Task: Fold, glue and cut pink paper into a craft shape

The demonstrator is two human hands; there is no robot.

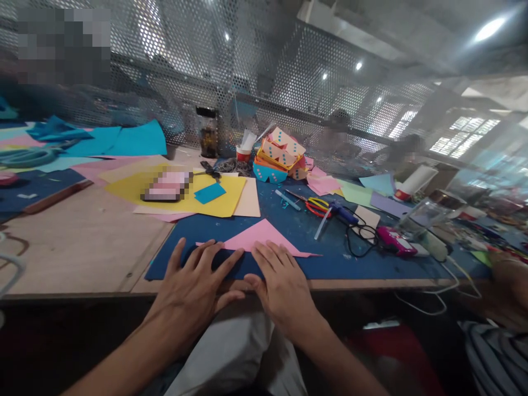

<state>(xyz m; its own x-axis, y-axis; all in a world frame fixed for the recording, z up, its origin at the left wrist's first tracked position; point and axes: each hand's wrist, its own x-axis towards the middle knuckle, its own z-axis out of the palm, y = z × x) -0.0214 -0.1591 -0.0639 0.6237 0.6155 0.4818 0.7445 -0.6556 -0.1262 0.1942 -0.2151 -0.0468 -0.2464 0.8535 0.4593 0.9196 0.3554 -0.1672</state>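
Paper (264, 235) extends ahead, near edge touching spread left hand (190, 283) and flat right hand (285, 283).

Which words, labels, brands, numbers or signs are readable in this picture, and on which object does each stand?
No text can be read.
Phone: its screen is pixelated.
Magenta device: any marking is too blurred.
Dark-lidded jar: too small to tell.
Front pink paper: no writing shows.

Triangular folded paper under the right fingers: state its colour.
The triangular folded paper is pink, clearest in the head view.
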